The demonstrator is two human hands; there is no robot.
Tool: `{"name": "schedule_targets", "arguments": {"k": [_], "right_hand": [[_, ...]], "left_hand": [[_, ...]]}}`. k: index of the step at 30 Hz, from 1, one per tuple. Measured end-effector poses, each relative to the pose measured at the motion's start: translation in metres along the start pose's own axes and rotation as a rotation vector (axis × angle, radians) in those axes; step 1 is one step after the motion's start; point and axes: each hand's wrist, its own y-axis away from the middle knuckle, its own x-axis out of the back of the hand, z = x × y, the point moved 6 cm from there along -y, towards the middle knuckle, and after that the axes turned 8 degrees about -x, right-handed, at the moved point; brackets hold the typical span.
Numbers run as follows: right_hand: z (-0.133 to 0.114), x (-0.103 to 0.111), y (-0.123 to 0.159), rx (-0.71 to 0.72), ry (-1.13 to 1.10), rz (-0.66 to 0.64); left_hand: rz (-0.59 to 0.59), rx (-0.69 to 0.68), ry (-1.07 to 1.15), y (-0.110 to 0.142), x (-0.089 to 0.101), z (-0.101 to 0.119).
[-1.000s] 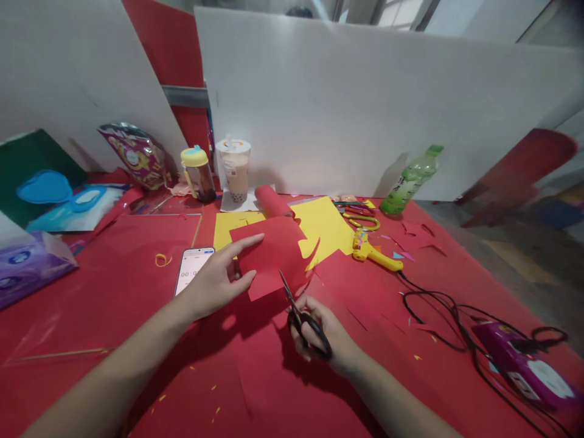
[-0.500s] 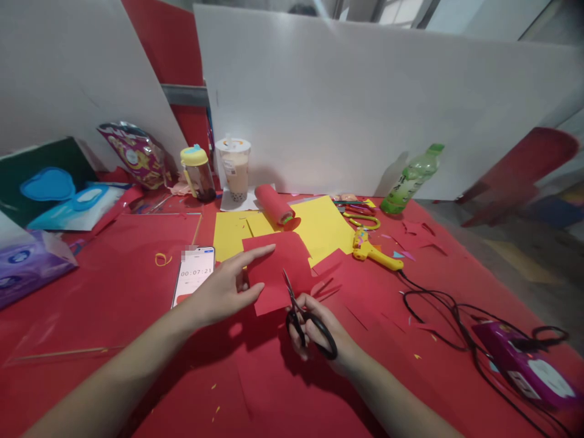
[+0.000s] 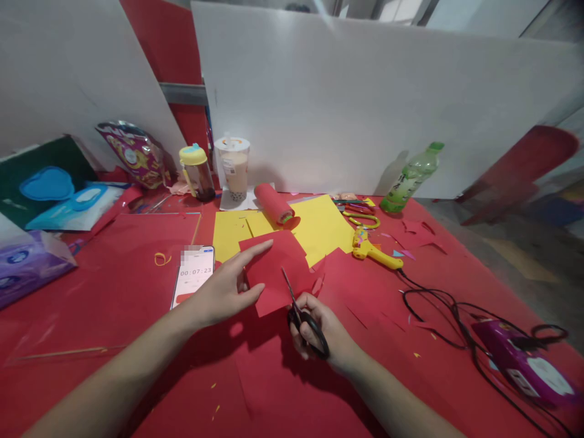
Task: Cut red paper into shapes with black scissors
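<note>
My left hand (image 3: 232, 283) grips a sheet of red paper (image 3: 269, 274) by its left side, index finger and thumb lying over its face and the other fingers behind. My right hand (image 3: 322, 331) has its fingers through the black handles of a pair of scissors (image 3: 303, 322). The blades lie across the red paper, pointing up and away, and look nearly closed. A curled cut edge of the paper hangs at its right side. Behind the sheet lie yellow paper (image 3: 323, 225) and a red paper roll (image 3: 274, 204).
A phone (image 3: 196, 274) showing a timer lies by my left wrist. To the right are a yellow glue gun (image 3: 374, 252), its black cable and a purple power strip (image 3: 524, 365). A bubble tea cup (image 3: 235, 170), a yellow-lidded bottle (image 3: 197, 173) and a green bottle (image 3: 410, 179) stand at the back.
The red paper has come down and slightly right, uncovering the end of the red roll. The scissor handles spread, then drew together again, and the cut strip at the right shifted.
</note>
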Motion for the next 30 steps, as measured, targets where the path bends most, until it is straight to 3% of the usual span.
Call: {"name": "schedule_targets", "arguments": {"k": [6, 18, 30], "right_hand": [[0.002, 0.001, -0.003, -0.013, -0.012, 0.030], [0.000, 0.001, 0.001, 0.047, -0.043, -0.058], [0.000, 0.002, 0.001, 0.023, -0.050, 0.032]], "left_hand": [[0.001, 0.008, -0.007, -0.001, 0.000, 0.000], [-0.074, 0.044, 0.074, 0.001, -0.010, 0.009], [-0.090, 0.002, 0.151, 0.002, -0.020, 0.004]]}}
